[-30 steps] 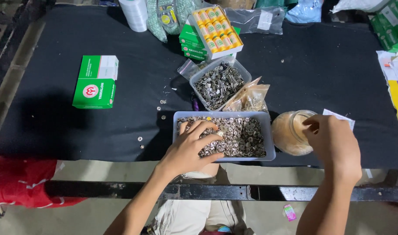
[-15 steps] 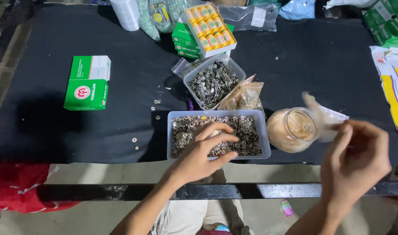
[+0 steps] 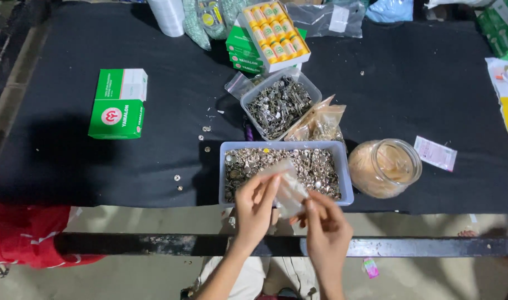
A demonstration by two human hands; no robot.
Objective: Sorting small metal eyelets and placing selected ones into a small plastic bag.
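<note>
Both hands, left hand (image 3: 255, 206) and right hand (image 3: 325, 229), grasping one clear bag (image 3: 289, 189); two trays, one jar (image 3: 384, 168).

This looks like a small workshop or packing bench for sewing hardware. A dark cloth-covered surface (image 3: 409, 94) carries plastic trays of small metal fasteners (image 3: 284, 169), a tray of thread spools (image 3: 274, 33), green cartons (image 3: 118, 104), clear bags (image 3: 320, 119) and a glass jar (image 3: 384, 168).
</note>
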